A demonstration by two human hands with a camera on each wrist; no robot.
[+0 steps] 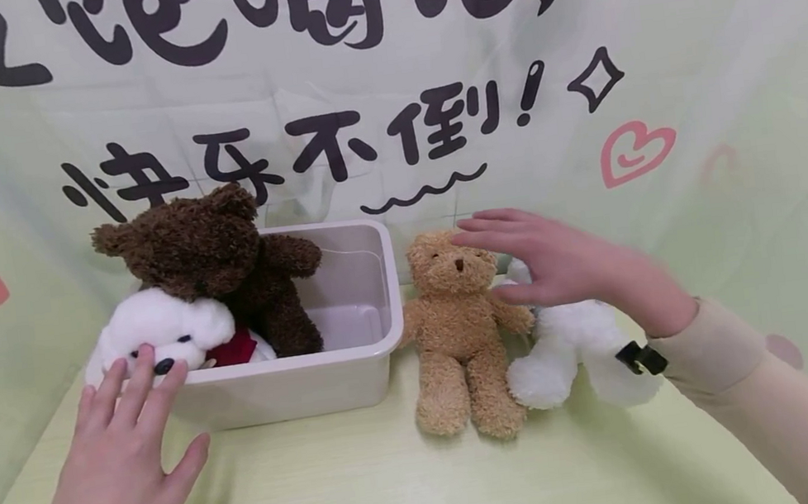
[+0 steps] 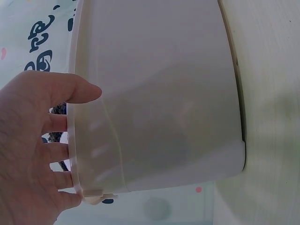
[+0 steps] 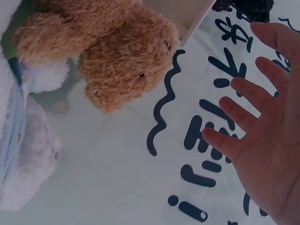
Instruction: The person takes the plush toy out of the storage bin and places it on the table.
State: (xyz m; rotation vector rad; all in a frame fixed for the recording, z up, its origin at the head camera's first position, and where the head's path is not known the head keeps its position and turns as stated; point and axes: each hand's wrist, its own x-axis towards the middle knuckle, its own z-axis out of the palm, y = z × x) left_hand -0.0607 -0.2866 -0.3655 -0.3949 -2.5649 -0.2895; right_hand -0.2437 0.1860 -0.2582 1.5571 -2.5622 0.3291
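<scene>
My left hand [image 1: 116, 451] is over the front left of a pale plastic bin [image 1: 300, 388], fingers spread and overlapping the face of a white plush toy [image 1: 164, 312]. In the left wrist view, its thumb lies across the bin's outer wall [image 2: 173, 108] and the fingertips are right at the rim. A dark brown teddy bear [image 1: 186, 243] sits behind the white plush inside the bin. My right hand [image 1: 562, 259] is held out with loosely spread fingers, nothing in it, in front of a tan teddy bear [image 1: 457, 321]. The right wrist view shows that bear's fuzzy head [image 3: 136, 61] apart from the fingers.
Beside the tan bear, a second white plush [image 1: 571, 341] sits partly hidden by my right forearm. All stand on a pale wood-grain table [image 1: 370, 480]. Behind hangs a light cloth backdrop [image 1: 714, 83] with black lettering and pink hearts.
</scene>
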